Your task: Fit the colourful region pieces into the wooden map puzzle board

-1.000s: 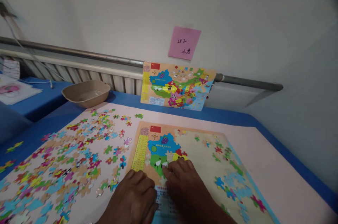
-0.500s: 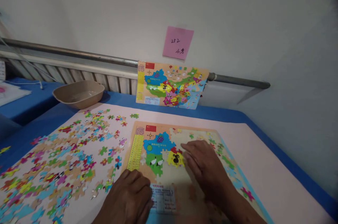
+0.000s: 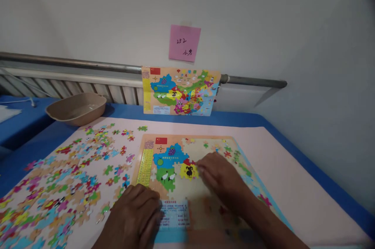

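Both the left hand (image 3: 133,217) at lower centre and the right hand (image 3: 221,176) beside it are bare, without gloves, rings, watch or visible sleeves.

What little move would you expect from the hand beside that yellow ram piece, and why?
Probably a press of the yellow ram puzzle piece flat into the wooden map puzzle board: the right hand has its fingertips at the piece's edge, while the left hand rests on the board's lower left part.

Partly filled map puzzle board (image 3: 205,190) flat on pink mat, yellow piece (image 3: 189,171) seated
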`<state>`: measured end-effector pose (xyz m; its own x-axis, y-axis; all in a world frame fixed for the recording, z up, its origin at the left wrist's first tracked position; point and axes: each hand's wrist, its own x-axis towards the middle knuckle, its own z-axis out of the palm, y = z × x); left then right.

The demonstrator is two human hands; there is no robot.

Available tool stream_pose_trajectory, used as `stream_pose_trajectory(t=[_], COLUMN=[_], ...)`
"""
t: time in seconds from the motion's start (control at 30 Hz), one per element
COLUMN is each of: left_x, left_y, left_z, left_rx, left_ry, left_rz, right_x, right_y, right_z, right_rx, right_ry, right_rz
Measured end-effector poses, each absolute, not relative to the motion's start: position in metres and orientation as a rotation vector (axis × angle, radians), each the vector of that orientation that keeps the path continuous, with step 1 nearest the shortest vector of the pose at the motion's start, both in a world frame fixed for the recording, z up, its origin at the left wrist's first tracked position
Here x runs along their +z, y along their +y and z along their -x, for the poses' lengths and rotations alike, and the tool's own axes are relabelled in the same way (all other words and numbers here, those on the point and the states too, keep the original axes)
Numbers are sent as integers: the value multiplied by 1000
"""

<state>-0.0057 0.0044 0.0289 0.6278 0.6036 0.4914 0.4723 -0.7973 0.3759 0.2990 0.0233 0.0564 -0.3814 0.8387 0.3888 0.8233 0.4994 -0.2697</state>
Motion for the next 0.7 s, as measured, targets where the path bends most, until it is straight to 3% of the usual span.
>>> stream_pose_trajectory(t=[0.4, 0.7], left_x=[23, 34], left_y=[5, 7], left_z=[5, 6], left_rx=[835, 1048], left_ry=[964, 946], left_rz=[-2633, -2587], right_x=[26, 20], right_y=[10, 17], right_z=[-242, -243], right_rx=[8, -24], right_ry=[-2478, -2296], right_rz=[1163, 1073])
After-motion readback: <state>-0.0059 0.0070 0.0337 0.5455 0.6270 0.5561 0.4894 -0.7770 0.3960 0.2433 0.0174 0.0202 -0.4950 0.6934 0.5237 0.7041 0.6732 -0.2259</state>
